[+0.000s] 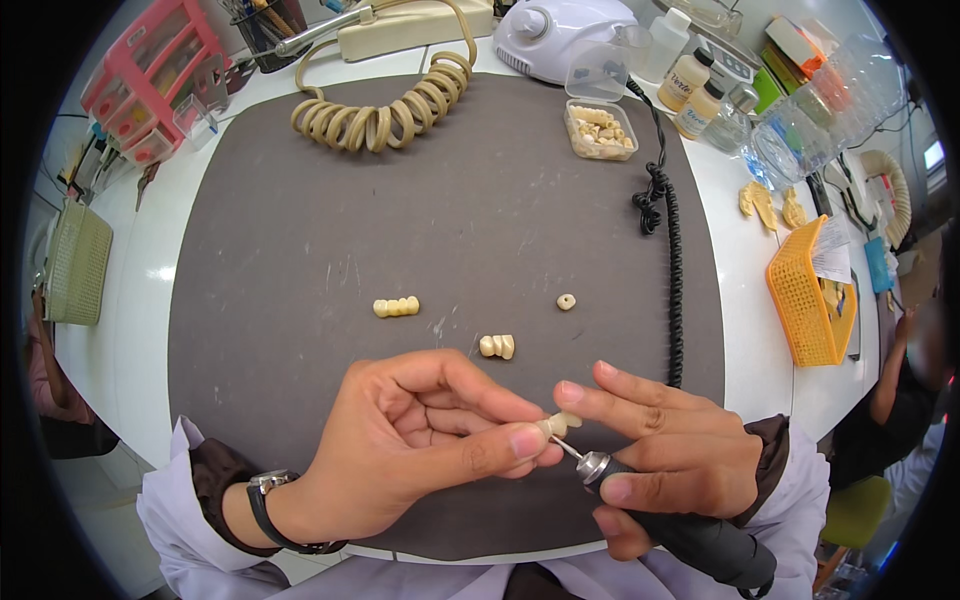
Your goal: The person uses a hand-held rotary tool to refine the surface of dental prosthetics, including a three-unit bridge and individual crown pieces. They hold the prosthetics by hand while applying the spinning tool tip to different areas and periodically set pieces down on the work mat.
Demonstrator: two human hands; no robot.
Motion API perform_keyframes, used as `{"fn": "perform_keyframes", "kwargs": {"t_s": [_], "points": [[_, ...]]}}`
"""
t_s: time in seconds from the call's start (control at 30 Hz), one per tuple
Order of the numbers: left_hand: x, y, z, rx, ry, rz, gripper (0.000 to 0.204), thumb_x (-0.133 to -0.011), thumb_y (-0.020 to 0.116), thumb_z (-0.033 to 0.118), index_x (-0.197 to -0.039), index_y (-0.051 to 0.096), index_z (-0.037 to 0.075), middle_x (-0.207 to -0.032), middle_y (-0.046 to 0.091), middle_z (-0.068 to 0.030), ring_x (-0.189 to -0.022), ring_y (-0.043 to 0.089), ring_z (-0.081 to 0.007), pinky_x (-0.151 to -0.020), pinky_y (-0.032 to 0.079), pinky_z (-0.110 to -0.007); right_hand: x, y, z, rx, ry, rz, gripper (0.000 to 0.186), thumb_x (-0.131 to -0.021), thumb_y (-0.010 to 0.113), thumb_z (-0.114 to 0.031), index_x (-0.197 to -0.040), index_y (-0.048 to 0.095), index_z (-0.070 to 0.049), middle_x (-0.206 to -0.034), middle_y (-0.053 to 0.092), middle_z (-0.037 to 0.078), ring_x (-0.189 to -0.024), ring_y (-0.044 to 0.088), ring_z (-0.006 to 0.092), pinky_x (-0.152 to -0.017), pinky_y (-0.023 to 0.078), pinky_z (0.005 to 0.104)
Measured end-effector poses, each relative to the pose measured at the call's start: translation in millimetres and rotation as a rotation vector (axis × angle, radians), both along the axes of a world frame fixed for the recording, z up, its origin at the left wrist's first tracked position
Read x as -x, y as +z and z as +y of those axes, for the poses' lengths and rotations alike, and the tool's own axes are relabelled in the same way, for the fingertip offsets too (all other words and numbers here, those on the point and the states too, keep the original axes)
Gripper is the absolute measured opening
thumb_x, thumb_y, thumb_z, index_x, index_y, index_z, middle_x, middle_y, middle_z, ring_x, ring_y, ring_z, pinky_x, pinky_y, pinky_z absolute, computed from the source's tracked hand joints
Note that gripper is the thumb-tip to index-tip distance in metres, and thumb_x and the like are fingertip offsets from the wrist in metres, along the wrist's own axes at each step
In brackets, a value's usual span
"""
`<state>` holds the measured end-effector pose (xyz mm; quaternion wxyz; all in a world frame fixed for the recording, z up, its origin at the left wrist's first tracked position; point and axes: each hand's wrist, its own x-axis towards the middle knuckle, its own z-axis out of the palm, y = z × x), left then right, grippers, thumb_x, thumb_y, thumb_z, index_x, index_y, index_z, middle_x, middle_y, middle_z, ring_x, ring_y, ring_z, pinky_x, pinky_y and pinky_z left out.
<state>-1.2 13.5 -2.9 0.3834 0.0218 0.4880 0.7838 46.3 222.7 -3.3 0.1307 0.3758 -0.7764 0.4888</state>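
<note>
Between thumb and index finger, my left hand [430, 430] pinches a small cream dental bridge [566, 424]. My right hand [670, 440] is wrapped round a black rotary handpiece [690, 545] with a silver nose. Its thin bur [566, 447] meets or nearly meets the underside of the bridge; contact is too fine to tell. The right index fingertip rests close to the bridge's far end. Beyond my hands on the grey mat lie a longer tooth bridge [397, 307], a shorter tooth bridge [497, 346] and a single crown [566, 301].
On the grey mat [300, 230] stands an open clear box [600, 130] of tooth pieces. A black coiled cord [675, 290] runs down its right side; a beige coiled hose [385, 120] lies at the back. Bottles [686, 80] and an orange basket [805, 300] are to the right.
</note>
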Motion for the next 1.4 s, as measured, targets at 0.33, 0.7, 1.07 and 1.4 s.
{"fn": "perform_keyframes", "kwargs": {"t_s": [0.33, 0.7, 1.07, 1.4], "points": [[-4.9, -1.2, -4.8, -0.107, -0.129, 0.127, 0.019, -0.074, 0.060, -0.019, -0.085, 0.052, -0.006, -0.094, 0.061, -0.0288, -0.090, 0.064, -0.0315, -0.080, 0.055, -0.038, -4.6, 27.9, 19.6, -0.116, 0.183, -0.279, 0.036, -0.079, 0.062, -0.003, -0.112, 0.047, -0.008, -0.092, 0.063, 0.022, -0.104, 0.056, 0.0443, -0.100, 0.021, 0.0631], [2.1, -1.8, -8.1, 0.170, -0.040, 0.758, 0.014, -0.065, 0.073, -0.011, -0.069, 0.062, -0.002, -0.088, 0.065, -0.0235, -0.079, 0.068, -0.0240, -0.072, 0.056, -0.030, -10.1, 18.1, 8.2, 0.003, -0.022, -0.310, 0.028, -0.080, 0.061, -0.005, -0.105, 0.048, -0.008, -0.071, 0.066, 0.011, -0.094, 0.061, 0.0425, -0.089, 0.042, 0.0563], [-3.2, 5.2, -4.2, 0.162, 0.047, 0.554, 0.019, -0.068, 0.068, -0.015, -0.083, 0.059, -0.007, -0.087, 0.064, -0.0208, -0.087, 0.065, -0.0298, -0.076, 0.057, -0.034, -3.4, 7.6, 7.1, 0.062, 0.036, -0.204, 0.028, -0.082, 0.061, -0.009, -0.105, 0.046, -0.010, -0.069, 0.065, 0.010, -0.095, 0.061, 0.0408, -0.090, 0.041, 0.0562], [-2.4, 1.9, -4.5, 0.149, 0.028, 0.543, 0.020, -0.069, 0.068, -0.014, -0.086, 0.060, -0.009, -0.088, 0.064, -0.0209, -0.089, 0.065, -0.0276, -0.075, 0.057, -0.031, -5.7, 9.4, 6.9, 0.059, 0.028, -0.245, 0.034, -0.081, 0.062, -0.007, -0.111, 0.046, -0.012, -0.074, 0.066, 0.011, -0.099, 0.059, 0.0416, -0.092, 0.039, 0.0566]]}}
